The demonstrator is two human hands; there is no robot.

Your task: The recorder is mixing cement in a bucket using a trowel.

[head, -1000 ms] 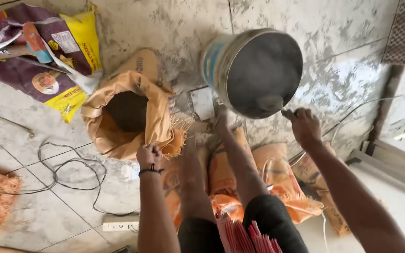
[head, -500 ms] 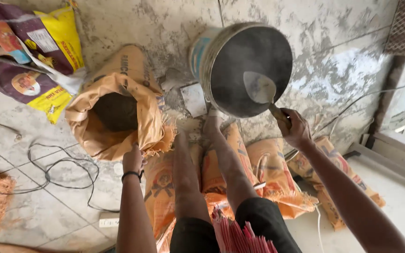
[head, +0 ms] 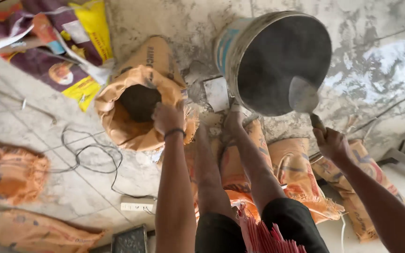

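An open orange woven sack (head: 139, 105) of dark grey powder stands on the floor. My left hand (head: 167, 117) grips its near rim. My right hand (head: 331, 143) holds the handle of a trowel (head: 304, 96), whose dusty blade lies inside a large round bucket (head: 275, 58) with a grey, powder-coated inside. The bucket stands just beyond my feet. My two bare legs (head: 230, 164) reach down between my arms.
Flattened orange sacks (head: 291, 173) lie under my legs and at the left (head: 10, 173). A purple and yellow bag (head: 57, 51) lies at the back left. A black cable (head: 90, 159) and a white power strip (head: 137, 204) cross the dusty tiled floor.
My left hand has moved up onto the sack's rim. The trowel blade has shifted right and lower within the bucket. The view has shifted, so the bucket sits further right.
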